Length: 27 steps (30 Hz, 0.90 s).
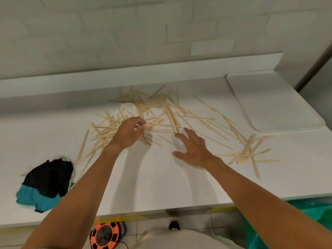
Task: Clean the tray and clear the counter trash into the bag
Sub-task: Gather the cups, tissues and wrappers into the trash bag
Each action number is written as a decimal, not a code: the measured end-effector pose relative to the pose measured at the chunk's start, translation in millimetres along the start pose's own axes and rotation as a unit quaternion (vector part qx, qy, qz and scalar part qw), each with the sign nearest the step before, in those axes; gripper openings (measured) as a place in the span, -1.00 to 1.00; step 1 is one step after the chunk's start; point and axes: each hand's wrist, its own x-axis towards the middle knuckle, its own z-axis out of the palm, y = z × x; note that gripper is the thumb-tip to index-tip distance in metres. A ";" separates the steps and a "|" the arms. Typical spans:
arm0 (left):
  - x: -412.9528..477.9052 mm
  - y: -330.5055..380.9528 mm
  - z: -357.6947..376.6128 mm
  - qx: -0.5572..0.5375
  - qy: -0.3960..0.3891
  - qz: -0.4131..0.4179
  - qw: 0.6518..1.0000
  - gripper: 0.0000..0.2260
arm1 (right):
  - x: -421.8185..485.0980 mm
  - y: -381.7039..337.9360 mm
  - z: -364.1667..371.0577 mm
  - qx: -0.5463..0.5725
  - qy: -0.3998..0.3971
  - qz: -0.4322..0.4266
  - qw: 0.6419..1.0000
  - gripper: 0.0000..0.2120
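Dozens of wooden sticks (161, 108) lay strewn across the white table (152, 177), most of them in a loose tangle to the left of the tray (273, 101). A smaller heap sat just in front of the tray's near edge. The tray itself lay flat on the table, white and shallow.

Both of the person's arms reached in over the table. The left hand (129, 133), well left of the tray, was down in the thick of the tangle, its fingers curled in and pinching a thin stick between thumb and fingertips. The right hand (193, 150), between that one and the tray, hovered with fingers spread wide and held nothing.

Under the far part of the tangle was a crumpled white wad (128, 106). Far to the left of the tray, by the table's front edge, sat a bunched black and teal cloth (46, 178). Below the tray's end of the table hung a green bag (305, 212), and an orange reel (105, 235) lay on the floor.
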 end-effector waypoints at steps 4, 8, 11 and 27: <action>37.1 -35.1 -12.6 0.066 0.005 -0.026 0.997 -0.76 | 9.6 9.8 11.2 -0.018 0.025 -0.001 1.000 -0.34; 78.5 -67.4 -22.5 0.089 0.046 -0.070 0.992 -0.74 | 10.0 18.5 21.8 -0.044 0.067 -0.009 0.997 -0.34; 105.4 -80.3 -28.3 0.070 0.086 -0.099 0.989 -0.75 | 13.1 18.9 22.2 -0.042 0.066 -0.003 0.997 -0.31; 121.4 -70.4 -31.3 -0.036 0.158 -0.056 0.985 -0.87 | 15.9 11.6 6.8 0.059 0.044 0.042 0.996 -0.41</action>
